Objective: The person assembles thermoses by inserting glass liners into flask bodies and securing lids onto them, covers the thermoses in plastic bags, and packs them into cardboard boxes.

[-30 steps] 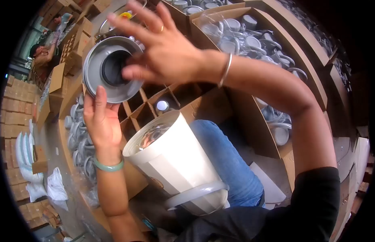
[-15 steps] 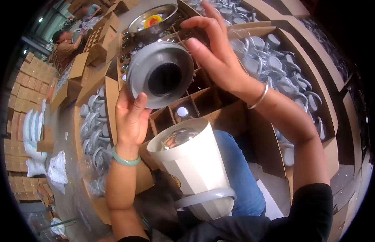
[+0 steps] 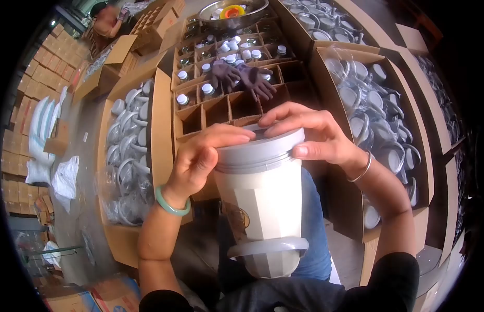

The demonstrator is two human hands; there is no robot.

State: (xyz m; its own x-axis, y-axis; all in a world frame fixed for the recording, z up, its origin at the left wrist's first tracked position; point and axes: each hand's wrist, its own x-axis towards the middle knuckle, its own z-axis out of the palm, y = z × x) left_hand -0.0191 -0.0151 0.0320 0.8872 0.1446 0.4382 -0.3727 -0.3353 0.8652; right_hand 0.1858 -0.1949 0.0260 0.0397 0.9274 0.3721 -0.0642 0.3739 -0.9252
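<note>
A white faceted thermos-flask shell (image 3: 265,205) stands between my legs, narrow end down, with a grey band (image 3: 270,248) around its lower part. On its wide upper end sits a round grey cap (image 3: 260,149), which hides the inside. My left hand (image 3: 200,156) grips the cap's left side, fingers bent over the top and thumb near the rim. From the right, my right hand (image 3: 317,134) holds it too, thumb on the side and fingers over the top. The cap's middle is partly covered by my fingers.
Ahead is a divided carton (image 3: 216,112) with white-capped bottles (image 3: 208,88), dark gloves (image 3: 244,78) and a metal bowl (image 3: 234,20). Cartons of grey handled parts flank me, one left (image 3: 131,140) and one right (image 3: 364,112). A co-worker (image 3: 107,23) is at far left.
The grey cap, earlier held up in my left hand, now rests on the shell's open end. My right hand has come down onto it. The view has shifted, showing gloves and bottles.
</note>
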